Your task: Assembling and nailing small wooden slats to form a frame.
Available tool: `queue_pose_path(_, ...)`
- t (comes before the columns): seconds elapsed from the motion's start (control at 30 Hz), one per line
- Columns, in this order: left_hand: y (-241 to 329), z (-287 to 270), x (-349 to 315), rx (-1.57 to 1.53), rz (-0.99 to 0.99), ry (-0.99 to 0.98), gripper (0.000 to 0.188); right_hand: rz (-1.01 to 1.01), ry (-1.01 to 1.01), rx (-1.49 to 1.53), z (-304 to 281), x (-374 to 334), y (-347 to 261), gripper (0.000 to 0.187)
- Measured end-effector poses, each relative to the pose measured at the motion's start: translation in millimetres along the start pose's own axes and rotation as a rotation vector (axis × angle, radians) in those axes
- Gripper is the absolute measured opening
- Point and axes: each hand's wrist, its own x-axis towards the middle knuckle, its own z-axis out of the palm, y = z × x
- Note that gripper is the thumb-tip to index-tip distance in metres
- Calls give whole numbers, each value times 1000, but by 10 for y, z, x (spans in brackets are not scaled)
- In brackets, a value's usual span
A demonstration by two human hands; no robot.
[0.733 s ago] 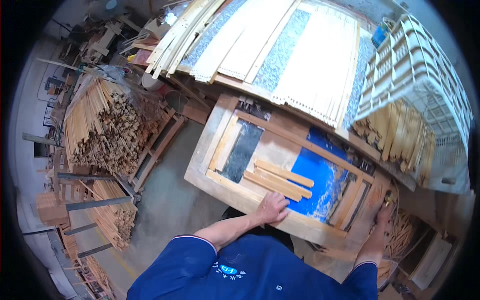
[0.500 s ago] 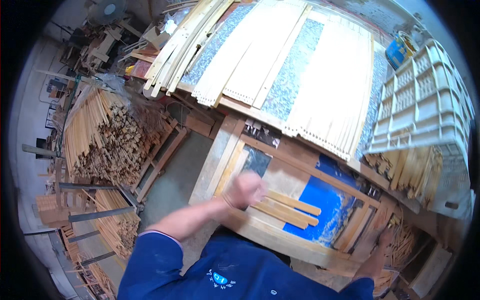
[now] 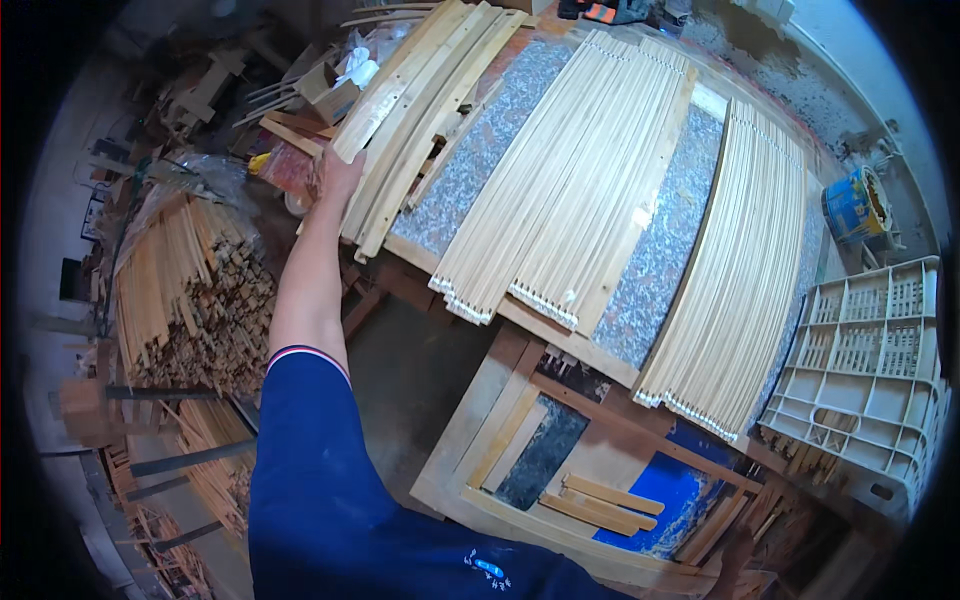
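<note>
Flanking the left hand (image 3: pixel 339 174): planks (image 3: pixel 398 92), bundled sticks (image 3: pixel 170 285)

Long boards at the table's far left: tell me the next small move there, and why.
Probably firm the left hand on the outermost of the long boards before shifting any: the hand is at its near end, but whether it is closed cannot be made out.

The left grip (image 3: pixel 340 174) is partly hidden, and the right grip (image 3: pixel 736 550) is indistinct.
</note>
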Motion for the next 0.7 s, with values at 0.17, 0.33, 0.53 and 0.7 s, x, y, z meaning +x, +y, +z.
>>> queue_pose_path(0.17, 620, 248, -33, 45, 544, -10, 62, -54, -88, 88, 60, -279, -267, 35)
queue_pose_path(0.33, 1330, 493, 228, -13, 610, -78, 61, -74, -141, 117, 63, -461, -809, 35)
queue_pose_path(0.53, 914, 509, 731, -13, 454, -496, 94, 29, -220, 271, 64, -628, -900, 36)
queue_pose_path(0.7, 1091, 319, 53, 165, 356, -382, 111, 7, -171, 196, 110, -768, -818, 35)
